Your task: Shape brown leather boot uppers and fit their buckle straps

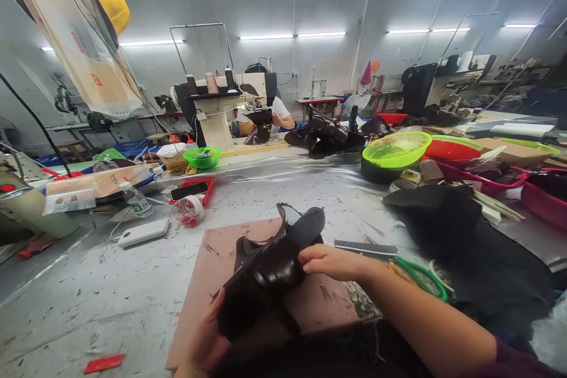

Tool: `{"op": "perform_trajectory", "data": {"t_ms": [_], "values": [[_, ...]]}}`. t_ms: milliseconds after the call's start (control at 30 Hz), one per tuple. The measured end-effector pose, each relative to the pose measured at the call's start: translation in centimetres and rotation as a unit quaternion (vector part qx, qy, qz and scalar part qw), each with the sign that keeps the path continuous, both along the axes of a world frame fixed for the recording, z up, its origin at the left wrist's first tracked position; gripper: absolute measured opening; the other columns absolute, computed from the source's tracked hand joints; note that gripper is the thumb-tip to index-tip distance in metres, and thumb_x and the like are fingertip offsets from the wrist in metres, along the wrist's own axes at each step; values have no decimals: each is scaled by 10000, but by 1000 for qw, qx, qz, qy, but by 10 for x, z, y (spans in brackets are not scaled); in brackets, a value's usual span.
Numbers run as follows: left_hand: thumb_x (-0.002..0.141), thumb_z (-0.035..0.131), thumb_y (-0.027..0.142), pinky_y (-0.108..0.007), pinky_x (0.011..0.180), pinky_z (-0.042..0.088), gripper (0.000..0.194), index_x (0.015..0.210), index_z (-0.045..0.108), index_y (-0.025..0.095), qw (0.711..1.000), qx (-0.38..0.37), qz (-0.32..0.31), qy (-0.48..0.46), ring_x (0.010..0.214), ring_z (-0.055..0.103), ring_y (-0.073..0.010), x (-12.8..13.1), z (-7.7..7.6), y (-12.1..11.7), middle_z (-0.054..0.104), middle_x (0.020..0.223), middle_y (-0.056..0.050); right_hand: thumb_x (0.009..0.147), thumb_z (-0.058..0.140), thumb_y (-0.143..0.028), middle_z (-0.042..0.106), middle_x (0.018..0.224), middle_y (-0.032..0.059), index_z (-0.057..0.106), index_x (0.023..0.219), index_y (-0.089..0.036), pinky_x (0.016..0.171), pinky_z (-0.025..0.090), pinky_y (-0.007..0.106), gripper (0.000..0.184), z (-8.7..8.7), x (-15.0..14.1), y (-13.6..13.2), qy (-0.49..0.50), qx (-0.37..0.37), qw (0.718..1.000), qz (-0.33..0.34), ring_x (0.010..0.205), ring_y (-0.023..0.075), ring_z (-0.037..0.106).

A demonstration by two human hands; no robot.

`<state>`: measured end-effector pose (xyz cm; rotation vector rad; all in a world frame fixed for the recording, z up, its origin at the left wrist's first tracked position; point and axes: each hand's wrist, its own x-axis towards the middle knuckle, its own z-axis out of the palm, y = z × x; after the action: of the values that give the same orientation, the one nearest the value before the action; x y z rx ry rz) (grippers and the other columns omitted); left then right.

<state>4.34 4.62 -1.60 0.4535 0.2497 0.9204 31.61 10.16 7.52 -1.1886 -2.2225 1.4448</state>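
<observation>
A glossy dark brown leather boot upper [277, 266] is tilted over a worn pink board [199, 283] on the workbench. My left hand [210, 333] grips its near lower end, with the thumb along the edge and the other fingers partly hidden. On the right side, my right hand [332, 261] has its fingers curled against the leather, pinching the edge near a rounded flap. Just beyond that wrist lies a dark flat strip with a pale edge [365, 248]. A green loop-shaped handle or ring [420, 277] rests beside my right forearm.
On the left are a white power bank [144, 233], a water bottle [136, 199] and a red tray [208, 189] with a phone. To the right lie black material [469, 254] and a yellow-green basket [396, 149]. Across the bench, a person [281, 115] sits at a sewing machine [215, 121].
</observation>
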Motion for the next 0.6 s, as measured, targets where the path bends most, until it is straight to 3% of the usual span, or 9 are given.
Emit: {"op": "perform_trajectory", "data": {"t_ms": [100, 200, 367, 467, 600], "values": [[935, 228, 273, -346, 1054, 257, 442, 1144, 573, 93, 999, -3, -28, -16, 1127, 490, -237, 1, 2, 0, 538, 1186, -109, 687, 619, -211, 520, 715, -23, 520, 697, -154, 621, 352, 230, 115, -3, -3, -6, -29, 46, 998, -17, 704, 136, 483], [931, 245, 268, -357, 1062, 239, 426, 1132, 588, 115, 999, -15, -30, -4, 1129, 489, -238, 0, 2, -1, 546, 1181, -95, 663, 651, -188, 532, 730, -7, 492, 651, -163, 631, 351, 238, 162, -9, -6, -13, -47, 91, 993, -67, 727, 151, 493], [908, 318, 243, -409, 1059, 235, 382, 1017, 667, 134, 994, -61, 41, 79, 1122, 489, -272, 0, -5, -4, 572, 1149, -104, 667, 607, -124, 500, 732, 0, 404, 623, -177, 627, 335, 248, 215, -24, -10, -27, -54, 181, 972, -140, 720, 153, 462], [898, 349, 265, -444, 1052, 242, 372, 1010, 671, 114, 983, -83, 101, 126, 1108, 497, -296, 1, -14, -6, 580, 1135, -128, 691, 542, -92, 489, 693, -15, 409, 674, -183, 589, 334, 238, 163, -38, -12, -34, 2, 161, 975, -156, 662, 137, 462], [877, 401, 316, -444, 1046, 270, 358, 1023, 667, 126, 983, -66, 102, 140, 1133, 480, -300, 0, -19, -7, 594, 1130, -121, 746, 479, -115, 502, 694, -22, 454, 741, -187, 591, 368, 231, 77, -48, -12, -38, 86, 137, 975, -149, 655, 130, 478]]}}
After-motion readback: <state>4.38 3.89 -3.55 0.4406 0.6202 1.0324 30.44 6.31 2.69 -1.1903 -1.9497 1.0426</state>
